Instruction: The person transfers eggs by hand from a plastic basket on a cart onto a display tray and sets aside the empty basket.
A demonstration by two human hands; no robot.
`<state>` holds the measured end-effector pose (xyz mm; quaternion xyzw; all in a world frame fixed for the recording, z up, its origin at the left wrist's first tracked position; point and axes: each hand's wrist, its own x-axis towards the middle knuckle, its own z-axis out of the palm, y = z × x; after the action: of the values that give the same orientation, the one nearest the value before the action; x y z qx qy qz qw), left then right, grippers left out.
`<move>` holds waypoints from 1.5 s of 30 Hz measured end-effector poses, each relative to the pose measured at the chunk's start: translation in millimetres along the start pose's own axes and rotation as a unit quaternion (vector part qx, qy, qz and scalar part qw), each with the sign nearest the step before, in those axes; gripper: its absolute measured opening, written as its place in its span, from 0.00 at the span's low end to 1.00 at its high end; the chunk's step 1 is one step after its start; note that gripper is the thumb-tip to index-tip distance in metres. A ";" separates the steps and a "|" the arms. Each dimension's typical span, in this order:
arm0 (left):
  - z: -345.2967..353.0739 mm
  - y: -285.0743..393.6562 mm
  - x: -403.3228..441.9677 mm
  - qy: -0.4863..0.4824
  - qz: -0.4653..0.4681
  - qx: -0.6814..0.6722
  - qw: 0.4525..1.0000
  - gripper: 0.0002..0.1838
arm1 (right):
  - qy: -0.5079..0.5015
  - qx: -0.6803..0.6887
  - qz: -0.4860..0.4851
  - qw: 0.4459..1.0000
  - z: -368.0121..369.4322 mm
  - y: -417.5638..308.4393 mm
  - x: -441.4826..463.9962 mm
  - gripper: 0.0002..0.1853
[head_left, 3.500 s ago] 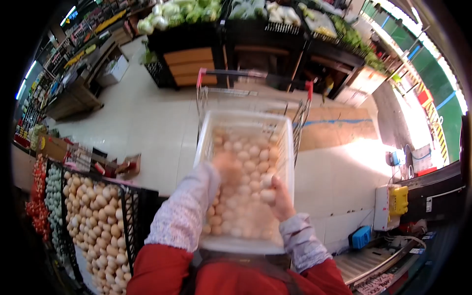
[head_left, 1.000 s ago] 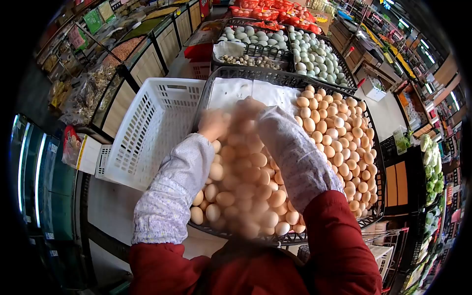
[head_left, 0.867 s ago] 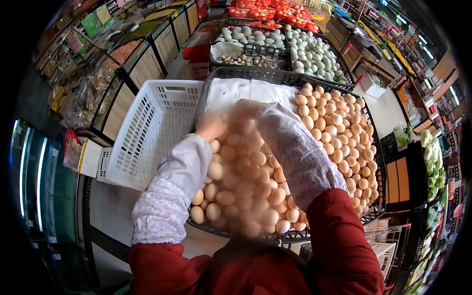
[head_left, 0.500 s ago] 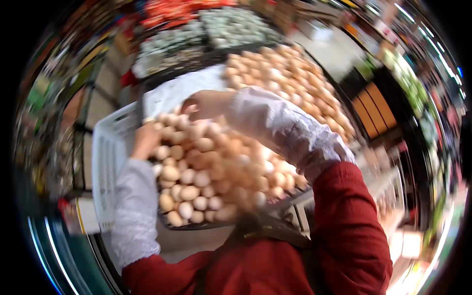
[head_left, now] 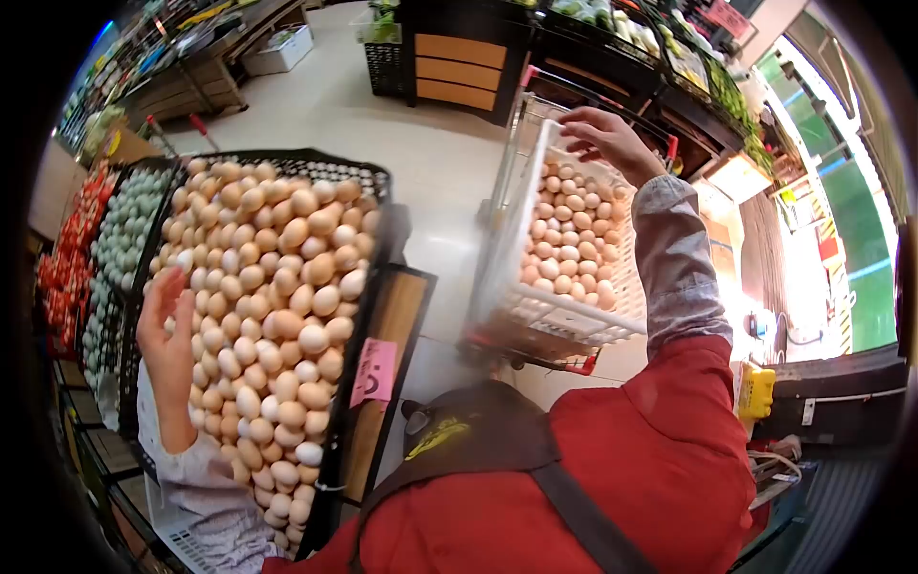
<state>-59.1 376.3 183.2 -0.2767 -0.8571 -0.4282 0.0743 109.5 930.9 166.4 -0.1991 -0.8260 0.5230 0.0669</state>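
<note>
Brown eggs fill a black display crate on my left, heaped several layers deep. My left hand hovers at the left side of this heap, fingers extended and nothing visible in them. Over on the right, a white plastic crate sits on a metal cart and holds more brown eggs. My right hand is above the far end of that crate, close to its rim, with the fingers apart and no egg visible in it. Whether the fingers touch the rim, I cannot tell.
A pink price sign hangs on the black crate's right side. Farther left are pale greenish eggs and red packages. Vegetable shelves stand beyond the cart. Tiled floor lies between crate and cart.
The view has swung to the right, bringing the cart and white crate into sight. My right hand has left the black crate's eggs for the white crate; my left hand stays near the heap.
</note>
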 end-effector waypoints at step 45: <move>749.6 221.3 21.1 -0.091 -0.177 0.139 0.970 0.19 | -0.058 -0.470 0.196 0.859 -110.0 286.9 81.2 0.36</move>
<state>124.5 1072.2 -122.3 -0.1451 -0.9466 -0.2845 -0.0430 144.9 1162.5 -48.3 -0.3340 -0.9200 0.0860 -0.1861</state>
